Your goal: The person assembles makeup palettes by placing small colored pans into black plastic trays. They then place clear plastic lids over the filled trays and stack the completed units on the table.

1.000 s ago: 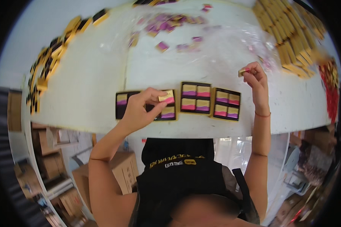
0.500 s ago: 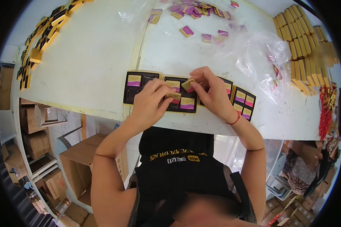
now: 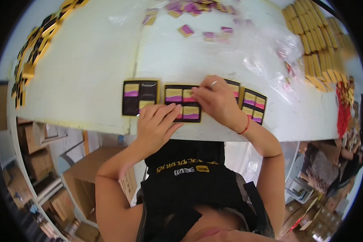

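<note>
Both hands down on the little black trays at the table's near edge.

Going left to right: gold and black packets (image 3: 30, 60) run down the upper left of the frame. At centre left sits a black tray (image 3: 140, 97), partly filled with gold-and-purple blocks. My left hand (image 3: 156, 122) lies just under it, fingers loosely spread, tips touching the lower edge of the middle tray (image 3: 183, 103). My right hand (image 3: 215, 101) covers that tray's right side, fingers curled down and pressed on it; I can't tell if it's pinching anything. Right of it, a filled tray (image 3: 253, 105) lies tilted. Clear plastic bag (image 3: 266, 44) upper right, gold boxes (image 3: 310, 36) stacked beyond.
</note>
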The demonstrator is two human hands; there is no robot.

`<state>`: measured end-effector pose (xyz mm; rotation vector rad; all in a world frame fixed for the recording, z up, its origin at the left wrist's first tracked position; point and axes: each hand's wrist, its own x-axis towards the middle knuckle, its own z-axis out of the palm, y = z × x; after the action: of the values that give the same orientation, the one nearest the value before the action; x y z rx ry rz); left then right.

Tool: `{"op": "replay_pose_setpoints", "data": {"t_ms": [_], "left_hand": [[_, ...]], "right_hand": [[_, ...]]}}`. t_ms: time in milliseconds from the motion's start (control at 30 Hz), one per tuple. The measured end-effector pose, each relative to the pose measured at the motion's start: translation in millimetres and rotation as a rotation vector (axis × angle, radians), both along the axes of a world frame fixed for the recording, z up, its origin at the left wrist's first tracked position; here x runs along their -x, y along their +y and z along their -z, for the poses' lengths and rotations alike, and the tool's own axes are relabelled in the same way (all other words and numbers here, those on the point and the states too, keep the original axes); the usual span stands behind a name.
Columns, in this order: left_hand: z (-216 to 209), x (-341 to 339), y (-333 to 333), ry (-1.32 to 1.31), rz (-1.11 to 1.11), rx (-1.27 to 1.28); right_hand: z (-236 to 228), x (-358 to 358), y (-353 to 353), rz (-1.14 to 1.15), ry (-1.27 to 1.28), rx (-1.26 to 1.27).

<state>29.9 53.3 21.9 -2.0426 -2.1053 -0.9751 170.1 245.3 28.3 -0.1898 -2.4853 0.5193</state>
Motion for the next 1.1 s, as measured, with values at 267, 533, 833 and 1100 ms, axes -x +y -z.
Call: {"op": "replay_pose_setpoints", "data": {"t_ms": [267,533,833,1100], "left_hand": [[2,-2,-6,0.089,-0.008,0.042],[6,-5,-4,-0.086,0.050,-0.049],[1,-9,-16,-0.137,-0.057,-0.151],[-5,-13,2,-0.295,0.010,-0.172]], "right_hand": [[-39,-42,15,-0.051,-0.125,0.047],[40,-184,250,1.057,-0.192,-0.334],[19,-191,259,0.932,-0.332,-0.135],[-54,-163,132,0.554,0.279,0.980]]}}
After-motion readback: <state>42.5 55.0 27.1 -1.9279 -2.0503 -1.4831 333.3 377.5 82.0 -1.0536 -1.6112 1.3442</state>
